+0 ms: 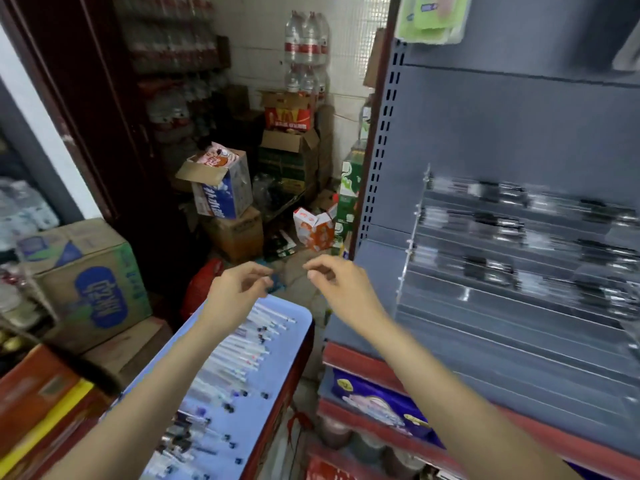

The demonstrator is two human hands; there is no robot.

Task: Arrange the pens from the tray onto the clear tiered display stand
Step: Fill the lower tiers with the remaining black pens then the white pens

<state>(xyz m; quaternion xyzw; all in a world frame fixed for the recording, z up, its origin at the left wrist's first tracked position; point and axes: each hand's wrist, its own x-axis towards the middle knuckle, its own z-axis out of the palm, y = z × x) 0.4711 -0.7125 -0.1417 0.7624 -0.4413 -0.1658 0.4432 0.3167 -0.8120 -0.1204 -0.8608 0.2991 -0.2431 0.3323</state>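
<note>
Both hands hang in the air between the tray and the stand, and neither carries a pen. The left hand [239, 289] hovers over the far edge of the blue tray [294, 344], its grip loosely curled with thumb and forefinger close together on nothing that shows. The right hand [341, 284] is beside it, above the gap between the tray and the grey shelf unit [519, 133], its grip likewise loosely curled and empty, as far as the blur lets me tell. The pens [239, 348] lie in a rough row down the middle of the tray, tips toward its right edge, with more toward the near end. The clear tiered display stand [519, 258] sits on the shelf at the right, and several of its upper steps already hold pens, though blur hides how many. I judge this a pause between placements: the next move calls for one hand to drop to the tray, pinch a pen, and carry it to a free lower step
</note>
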